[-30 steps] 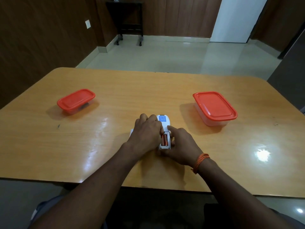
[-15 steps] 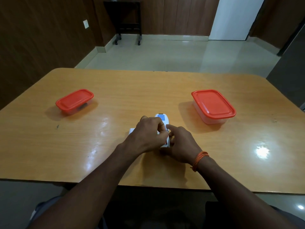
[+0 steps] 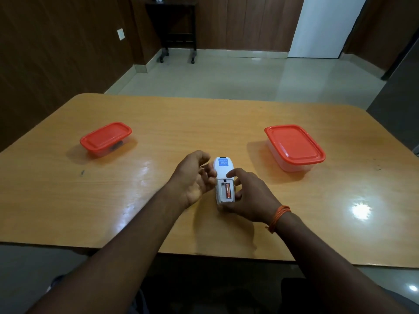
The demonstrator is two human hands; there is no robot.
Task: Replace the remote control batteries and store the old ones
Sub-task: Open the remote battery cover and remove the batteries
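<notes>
A white remote control [image 3: 223, 168] lies face down on the wooden table [image 3: 158, 123], its battery compartment uncovered. One orange battery [image 3: 228, 191] sits in the right slot, and the left slot looks empty. My right hand [image 3: 247, 196] grips the remote's near end, with its forefinger on the back just above the compartment. My left hand [image 3: 192, 175] is beside the remote on the left, palm turned toward it, fingers loosely curled and apart. I see nothing in it.
A small clear box with a red lid [image 3: 105, 137] stands at the left with something dark inside. A larger red-lidded box [image 3: 294, 143] stands at the right. The table's near edge runs below my forearms.
My left hand has lifted off the compartment and turned palm up to the left, uncovering it. The right hand has stayed on the remote.
</notes>
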